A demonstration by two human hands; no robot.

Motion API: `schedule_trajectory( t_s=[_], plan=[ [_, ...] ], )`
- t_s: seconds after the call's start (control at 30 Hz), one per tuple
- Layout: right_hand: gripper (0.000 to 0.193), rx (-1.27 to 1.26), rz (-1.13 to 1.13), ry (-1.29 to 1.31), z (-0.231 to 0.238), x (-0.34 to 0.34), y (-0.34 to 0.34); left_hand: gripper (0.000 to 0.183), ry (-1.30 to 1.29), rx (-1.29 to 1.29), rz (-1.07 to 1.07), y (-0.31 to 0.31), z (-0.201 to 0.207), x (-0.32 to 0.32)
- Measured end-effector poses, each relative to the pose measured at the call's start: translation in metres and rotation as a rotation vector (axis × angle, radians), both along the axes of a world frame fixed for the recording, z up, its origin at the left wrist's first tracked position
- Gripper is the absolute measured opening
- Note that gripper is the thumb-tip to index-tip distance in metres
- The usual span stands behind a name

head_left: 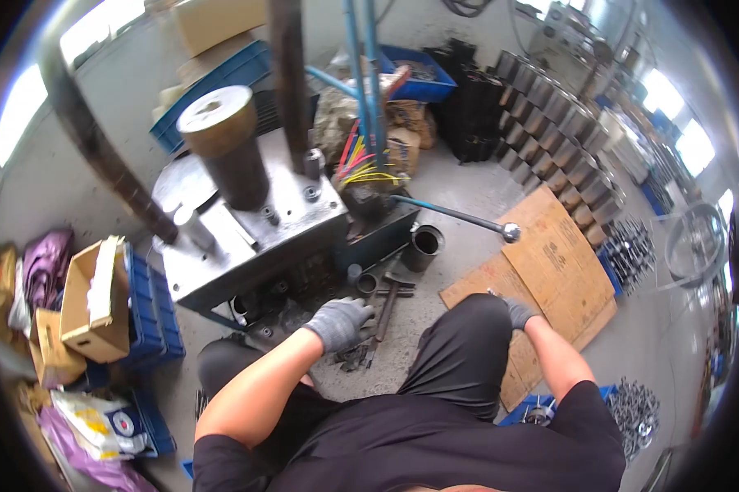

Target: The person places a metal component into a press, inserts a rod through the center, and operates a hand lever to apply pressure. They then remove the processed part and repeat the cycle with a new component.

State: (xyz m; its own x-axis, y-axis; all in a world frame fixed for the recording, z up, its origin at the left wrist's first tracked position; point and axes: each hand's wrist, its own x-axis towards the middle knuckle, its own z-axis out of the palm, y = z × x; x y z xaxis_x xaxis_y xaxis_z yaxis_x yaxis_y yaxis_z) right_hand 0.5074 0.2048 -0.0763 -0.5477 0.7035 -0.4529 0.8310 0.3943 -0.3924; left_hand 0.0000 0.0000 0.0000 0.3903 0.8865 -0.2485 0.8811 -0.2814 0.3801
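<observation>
My left hand (341,325), in a grey knitted glove, hovers in front of the press bed, beside a hammer (387,308) on the floor. Its fingers are loosely bent and a little apart, with nothing visible in them. My right hand (518,312), gloved the same way, is beside my right knee above a flattened cardboard sheet (562,254). The knee hides its fingers. A tiny shiny metal tip (491,291) shows past the knee; whether the hand holds it is unclear. The metal press (255,238) carries a thick steel cylinder (228,156).
A lever with a ball end (510,233) juts right from the press. Near the hammer stands a dark metal cup (423,247). Stacked metal cylinders (554,139) line the back right. Blue crates (152,307) and an open carton (96,307) stand left. Small metal parts (629,256) are piled right.
</observation>
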Motion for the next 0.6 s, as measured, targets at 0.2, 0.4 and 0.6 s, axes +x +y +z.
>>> schedule_trajectory(
  t_s=[0.2,0.4,0.6],
  plan=[
    [0.027,0.299,0.272,-0.11,0.088,-0.19,0.024,0.046,-0.305,0.278,0.257,0.002,0.001,-0.01],
    [0.046,-0.338,0.174,0.579,0.153,-0.331,-0.051,0.05,-1.425,0.149,0.46,0.007,-0.005,-0.003],
    [0.041,0.146,0.408,0.41,0.107,-0.348,-0.054,0.016,-1.724,-0.091,1.139,-0.027,-0.018,-0.017]
  ],
)
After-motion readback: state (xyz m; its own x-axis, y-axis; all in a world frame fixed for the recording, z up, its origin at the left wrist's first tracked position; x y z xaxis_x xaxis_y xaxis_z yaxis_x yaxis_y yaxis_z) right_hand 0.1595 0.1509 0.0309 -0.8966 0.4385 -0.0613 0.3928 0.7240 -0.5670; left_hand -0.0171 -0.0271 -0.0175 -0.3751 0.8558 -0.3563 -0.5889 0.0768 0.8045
